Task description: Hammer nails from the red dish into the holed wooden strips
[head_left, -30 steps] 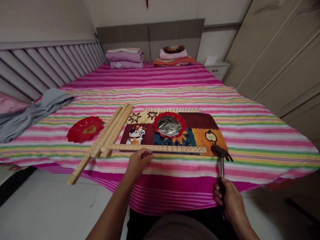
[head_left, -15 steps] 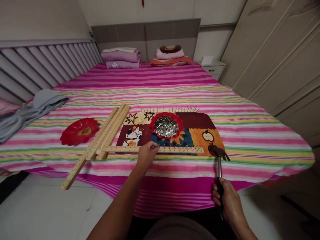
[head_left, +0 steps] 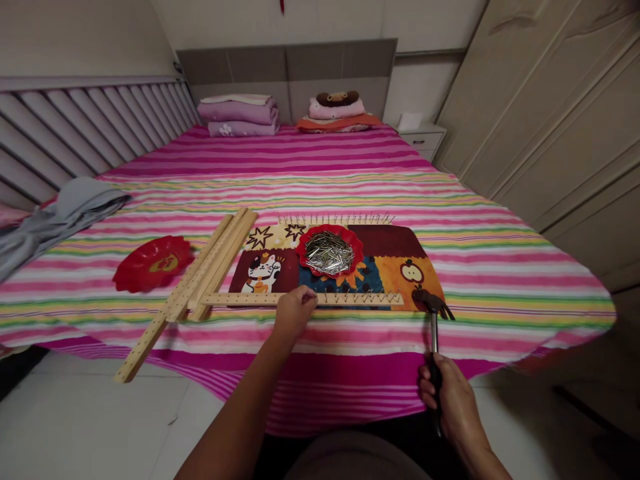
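My left hand (head_left: 295,312) is closed in a pinch at the wooden strip (head_left: 245,299), its fingertips on a nail at the left end of a row of upright nails (head_left: 357,297). Left of that hand the strip shows bare small holes. My right hand (head_left: 453,393) grips the black handle of a claw hammer (head_left: 434,333). The hammer's head is low over the right end of the patterned mat (head_left: 415,250), just past the strip's end. Behind the strip, a red scalloped dish (head_left: 301,250) full of loose nails (head_left: 329,253) sits on the mat.
Several drilled wooden strips (head_left: 200,283) lie slanted to the left, beside another red dish (head_left: 153,263). A second nailed strip (head_left: 335,219) lies along the mat's far edge. All this rests on a striped bedsheet (head_left: 475,267). Grey clothing (head_left: 75,207) lies far left.
The whole view has shifted slightly. Both hands, the hammer and the strip keep nearly the same places relative to each other.
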Demonstrator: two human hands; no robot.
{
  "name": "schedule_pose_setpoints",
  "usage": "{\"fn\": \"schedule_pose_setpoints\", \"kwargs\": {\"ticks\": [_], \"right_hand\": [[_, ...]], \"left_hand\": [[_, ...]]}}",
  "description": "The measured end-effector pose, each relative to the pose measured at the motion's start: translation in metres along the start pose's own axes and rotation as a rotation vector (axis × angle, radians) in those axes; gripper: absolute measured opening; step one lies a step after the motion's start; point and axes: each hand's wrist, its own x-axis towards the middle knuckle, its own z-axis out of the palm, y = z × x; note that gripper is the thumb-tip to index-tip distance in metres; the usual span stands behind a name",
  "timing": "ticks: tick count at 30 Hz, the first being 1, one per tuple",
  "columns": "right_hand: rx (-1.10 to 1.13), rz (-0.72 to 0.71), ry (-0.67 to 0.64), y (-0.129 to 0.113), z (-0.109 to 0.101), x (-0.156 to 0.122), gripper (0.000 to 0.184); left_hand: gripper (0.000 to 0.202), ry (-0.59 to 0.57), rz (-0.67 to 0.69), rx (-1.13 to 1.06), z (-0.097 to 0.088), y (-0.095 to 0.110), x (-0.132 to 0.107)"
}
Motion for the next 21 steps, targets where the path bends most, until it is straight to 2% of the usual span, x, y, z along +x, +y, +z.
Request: {"fn": "schedule_pose_setpoints", "kwargs": {"ticks": [10, 15, 19, 21], "right_hand": [[-0.001, 0.000, -0.009, 0.002, -0.002, 0.002, 0.033], [0.020, -0.004, -0.032, 0.002, -0.003, 0.003, 0.034], [0.049, 0.004, -0.031, 0.002, -0.002, 0.003, 0.033], [0.070, 0.007, -0.027, 0.003, -0.001, 0.003, 0.032]], "left_hand": [[0.007, 0.005, 0.039, 0.087, 0.001, 0.002, -0.001], [0.013, -0.007, 0.049, 0.123, -0.007, 0.002, -0.005], [0.024, 0.070, 0.214, 0.312, -0.022, -0.006, -0.005], [0.030, 0.055, 0.298, 0.451, -0.030, -0.013, -0.002]]}}
